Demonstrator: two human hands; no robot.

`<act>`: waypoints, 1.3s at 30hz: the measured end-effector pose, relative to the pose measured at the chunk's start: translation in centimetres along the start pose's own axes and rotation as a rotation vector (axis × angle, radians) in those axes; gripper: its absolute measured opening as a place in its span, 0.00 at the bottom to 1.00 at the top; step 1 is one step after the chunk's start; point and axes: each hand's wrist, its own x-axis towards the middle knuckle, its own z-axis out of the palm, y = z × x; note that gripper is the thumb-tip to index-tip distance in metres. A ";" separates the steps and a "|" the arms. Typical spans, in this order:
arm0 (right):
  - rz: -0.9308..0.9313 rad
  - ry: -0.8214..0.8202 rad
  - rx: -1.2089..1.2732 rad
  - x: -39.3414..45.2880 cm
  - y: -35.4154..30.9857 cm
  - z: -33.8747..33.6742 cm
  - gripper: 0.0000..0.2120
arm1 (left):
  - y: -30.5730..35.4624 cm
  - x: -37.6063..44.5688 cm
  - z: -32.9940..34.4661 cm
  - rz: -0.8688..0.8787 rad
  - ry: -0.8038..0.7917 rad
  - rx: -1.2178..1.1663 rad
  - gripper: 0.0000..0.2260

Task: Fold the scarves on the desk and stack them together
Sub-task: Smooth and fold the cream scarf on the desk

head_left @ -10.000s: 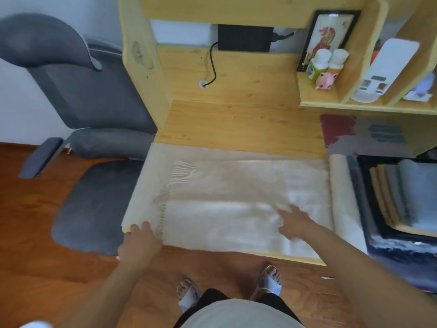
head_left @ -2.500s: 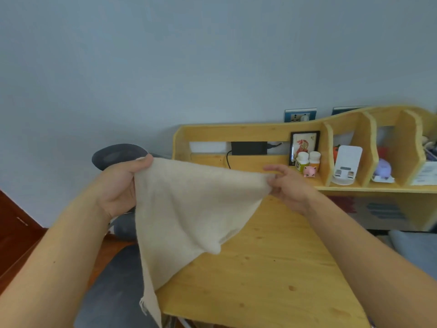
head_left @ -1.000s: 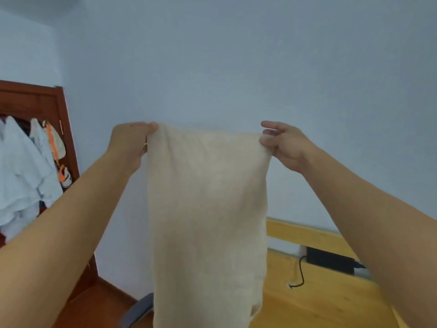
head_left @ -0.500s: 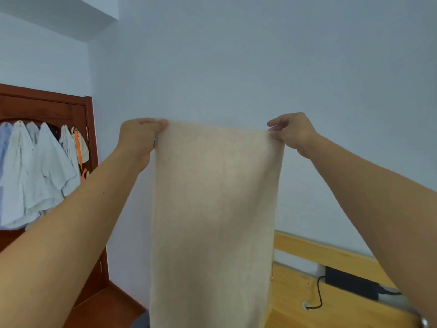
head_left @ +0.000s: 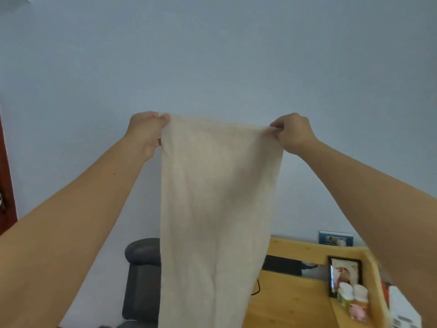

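Against a pale blue wall, a cream scarf point(head_left: 217, 209) is held up at centre frame, its top corners pinched by the left hand point(head_left: 146, 132) and right hand point(head_left: 293, 132); its lower end, possibly doubled, is cut off.

This is a room in a home, set up as a study corner. A pale wooden surface point(head_left: 290, 301) with built-in shelf compartments stands against a plain light-blue wall point(head_left: 212, 55), with a dark grey padded office chair point(head_left: 142, 280) beside it. A framed picture point(head_left: 345, 273), small bottles point(head_left: 352, 297) and a pink pig figurine point(head_left: 358, 312) sit on the shelf, below a wall socket point(head_left: 335, 238).
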 end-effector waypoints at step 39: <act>0.418 0.058 0.270 -0.1 5.8 -10.8 0.09 | -1.6 -1.0 11.7 -0.054 -0.263 -0.032 0.11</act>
